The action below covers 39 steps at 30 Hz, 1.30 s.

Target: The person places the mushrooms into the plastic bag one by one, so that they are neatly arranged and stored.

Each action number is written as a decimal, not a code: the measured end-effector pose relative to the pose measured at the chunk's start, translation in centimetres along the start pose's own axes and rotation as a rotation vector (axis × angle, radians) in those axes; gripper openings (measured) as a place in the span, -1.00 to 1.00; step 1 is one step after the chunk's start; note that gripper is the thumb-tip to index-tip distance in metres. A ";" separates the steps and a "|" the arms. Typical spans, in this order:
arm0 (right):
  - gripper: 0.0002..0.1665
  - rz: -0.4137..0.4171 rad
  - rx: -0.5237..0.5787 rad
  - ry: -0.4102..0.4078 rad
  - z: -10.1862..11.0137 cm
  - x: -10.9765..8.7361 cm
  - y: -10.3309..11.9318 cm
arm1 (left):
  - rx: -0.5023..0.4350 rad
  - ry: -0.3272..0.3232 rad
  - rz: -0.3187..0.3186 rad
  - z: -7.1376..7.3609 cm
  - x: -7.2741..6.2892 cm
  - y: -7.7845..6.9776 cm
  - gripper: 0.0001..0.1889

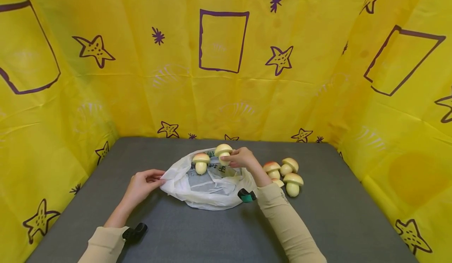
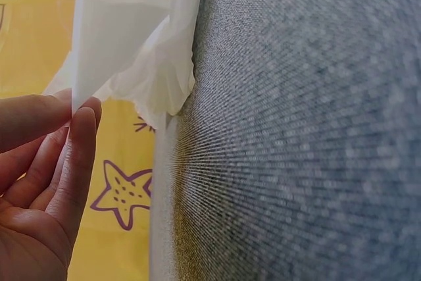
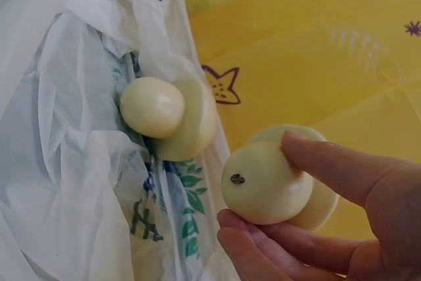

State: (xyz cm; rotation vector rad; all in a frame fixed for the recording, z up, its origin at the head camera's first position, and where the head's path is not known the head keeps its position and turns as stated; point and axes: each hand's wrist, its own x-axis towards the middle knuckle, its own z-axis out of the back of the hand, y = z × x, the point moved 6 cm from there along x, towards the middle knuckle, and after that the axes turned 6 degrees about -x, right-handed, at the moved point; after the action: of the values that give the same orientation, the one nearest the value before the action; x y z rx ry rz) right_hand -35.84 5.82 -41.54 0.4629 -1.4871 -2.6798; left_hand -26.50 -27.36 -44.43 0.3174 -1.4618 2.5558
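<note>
A white plastic bag point(image 1: 212, 200) with printed lettering lies spread on the table, its mouth facing up. My left hand point(image 1: 143, 184) pinches the bag's left edge between thumb and fingers; the left wrist view shows the thin film point(image 2: 112, 37) caught there. Over the bag's far side, my right hand point(image 1: 241, 157) holds a toy mushroom point(image 1: 223, 153) with a pale cap, gripping it by the stem. In the right wrist view a dark mark shows on the stem end of that held mushroom point(image 3: 266, 182). A second mushroom point(image 1: 201, 163) rests on the bag to its left.
Several more mushrooms point(image 1: 292, 184) stand in a group right of the bag, one partly hidden by the right sleeve point(image 1: 282, 212). The grey table point(image 1: 197, 239) is enclosed by yellow cloth walls point(image 1: 226, 98) with purple drawings.
</note>
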 end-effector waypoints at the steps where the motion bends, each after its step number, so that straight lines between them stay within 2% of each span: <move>1: -0.53 -0.003 -0.002 -0.001 -0.1 0.1 0.0 | 0.002 0.000 0.002 0.0 0.0 0.0 -0.72; 16: -0.49 -0.082 0.002 0.016 -1.6 1.0 -0.4 | -0.012 -0.005 -0.002 0.0 -0.1 -0.1 -0.72; 21: -0.51 -0.109 0.024 0.018 -2.0 1.6 -1.0 | -0.012 -0.007 -0.007 0.1 -0.1 0.0 -0.72; 32: -0.40 -0.159 0.111 0.046 -2.8 2.5 -2.0 | -0.014 -0.006 -0.005 0.1 -0.1 0.2 -0.70; 39: -0.43 -0.169 0.135 0.067 -3.1 2.9 -2.1 | -0.017 -0.007 -0.004 0.1 0.0 0.1 -0.71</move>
State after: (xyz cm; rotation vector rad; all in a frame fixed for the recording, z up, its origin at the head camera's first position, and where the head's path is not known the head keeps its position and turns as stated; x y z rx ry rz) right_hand -37.49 3.89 -45.53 0.7096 -1.6882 -2.6654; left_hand -26.50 -27.53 -44.48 0.3262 -1.4825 2.5404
